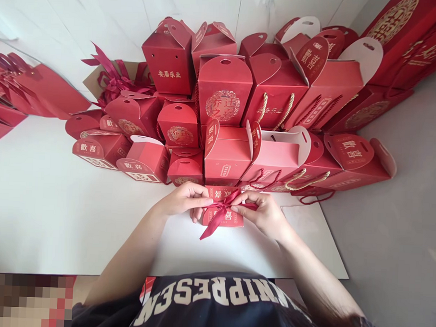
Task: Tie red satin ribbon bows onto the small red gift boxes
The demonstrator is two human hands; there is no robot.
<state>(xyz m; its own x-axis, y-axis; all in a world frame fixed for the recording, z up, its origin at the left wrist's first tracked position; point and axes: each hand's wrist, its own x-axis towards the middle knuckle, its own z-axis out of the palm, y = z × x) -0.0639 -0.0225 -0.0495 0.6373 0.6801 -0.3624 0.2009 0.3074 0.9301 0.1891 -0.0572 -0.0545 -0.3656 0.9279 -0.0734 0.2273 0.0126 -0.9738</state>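
Note:
A small red gift box [233,219] with gold lettering stands on the white table in front of me. Across its top lies a dark red ribbon [215,221], looped at the middle, with one tail hanging over the near side. My left hand [185,200] pinches the ribbon at the box's left side between thumb and forefinger. From the right, my right hand [262,212] pinches the ribbon close to the knot, its fingers curled. The underside of the box is hidden.
Several red gift boxes [228,144] are stacked in rows just behind. At the back left a cardboard box [93,78] holds loose red ribbons [116,79]. More red bags [51,88] lie at far left. The white table [57,214] meets a grey wall [391,248] on the right.

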